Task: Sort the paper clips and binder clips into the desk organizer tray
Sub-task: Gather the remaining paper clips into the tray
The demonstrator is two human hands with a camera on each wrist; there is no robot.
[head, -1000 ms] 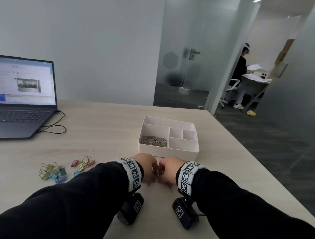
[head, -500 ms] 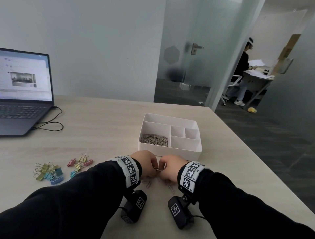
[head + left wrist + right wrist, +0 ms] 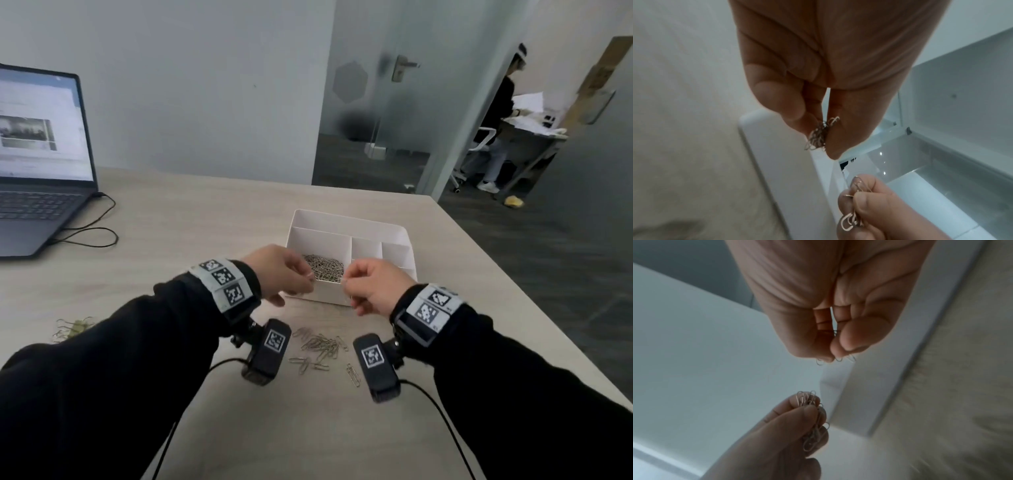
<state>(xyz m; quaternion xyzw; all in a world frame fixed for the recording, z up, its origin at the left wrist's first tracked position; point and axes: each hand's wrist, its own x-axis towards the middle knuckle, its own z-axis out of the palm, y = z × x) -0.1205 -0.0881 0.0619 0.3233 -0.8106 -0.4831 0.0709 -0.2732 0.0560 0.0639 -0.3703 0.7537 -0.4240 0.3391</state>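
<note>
Pale wood worktop (image 3: 205, 219) in a glass-walled office, a laptop (image 3: 37, 164) open at its far left: a person sorting stationery lifts two small bunches of paper clips toward a white desk organizer tray (image 3: 342, 219). The left hand (image 3: 277, 270) pinches a tangle of silver clips between thumb and fingertips just over the tray's near wall; the right hand (image 3: 373, 287), level with it, grips a few more the same way. The step in hand looks like delivery, and the next move calls for carrying both grips over the large left compartment, where a heap of paper clips (image 3: 323, 267) already lies, and letting go there. More loose paper clips (image 3: 322, 346) lie scattered on the worktop between the wrists. Binder clips (image 3: 72, 327) wait at the left, half hidden by the sleeve; the small compartments show nothing inside.
</note>
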